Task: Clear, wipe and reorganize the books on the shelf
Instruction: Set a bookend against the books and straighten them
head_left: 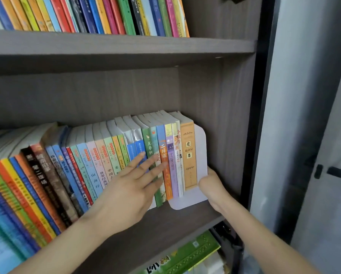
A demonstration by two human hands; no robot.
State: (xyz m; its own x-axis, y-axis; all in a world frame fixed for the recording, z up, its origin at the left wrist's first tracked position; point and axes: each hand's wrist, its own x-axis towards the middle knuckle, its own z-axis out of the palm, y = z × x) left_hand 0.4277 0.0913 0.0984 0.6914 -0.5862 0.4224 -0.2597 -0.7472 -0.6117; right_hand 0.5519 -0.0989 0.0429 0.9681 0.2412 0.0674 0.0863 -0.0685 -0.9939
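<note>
Left hand: flat and open, fingers straight and spread, pressed against the spines left of the white bookend, holding nothing; fingertips reach a green spine and an orange spine. Row of books: stands on the middle shelf board and runs from the far left edge up to the bookend, the volumes furthest from the bookend leaning left, those nearest it close to upright. Tan book: last of the row, touching the bookend's left face. White bookend: upright plate with rounded corners at the right end of the row, its flat foot lying on the shelf board under the last few books. Right hand: at the bookend's lower right edge, curled round it and gripping it; the fingers behind the plate are hidden. Cabinet side panel: grey wood grain, just right of the bookend. Black frame: vertical, further right of the bookend. Dark door handle: well to the right of the bookend, on a pale surface. Upper row of books: bright spines on the upper shelf board, above the bookend. Green book: lying flat on the level below the bookend.
</note>
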